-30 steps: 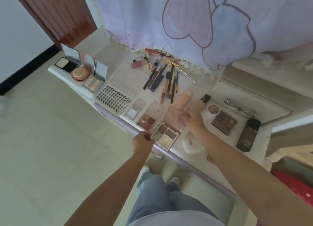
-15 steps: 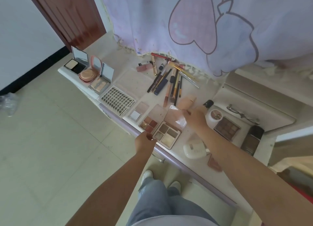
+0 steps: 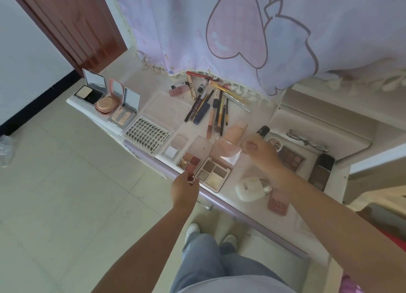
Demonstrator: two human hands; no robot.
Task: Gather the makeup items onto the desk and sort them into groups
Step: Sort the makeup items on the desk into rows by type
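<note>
A white bench [image 3: 219, 196] with a lilac front edge stands on pale floor tiles [image 3: 66, 194], below a hanging heart-print curtain [image 3: 241, 29] beside a dark red door [image 3: 72, 22]. The open four-pan palette [image 3: 214, 173] lies at the bench's front edge. Left hand [image 3: 184, 188]: curled at the palette's near corner; whether it pinches cannot be told. Right hand [image 3: 261, 153]: fingers curled just beyond the palette's clear lid; its hold is unclear. The curtain hem hides some pencils' [image 3: 206, 105] far ends.

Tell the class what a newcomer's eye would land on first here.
Likely the big pink heart on the curtain hanging over the desk. Below it, makeup lies in clusters: brushes and pencils at the back, open eyeshadow palettes at the front edge between both hands.
</note>
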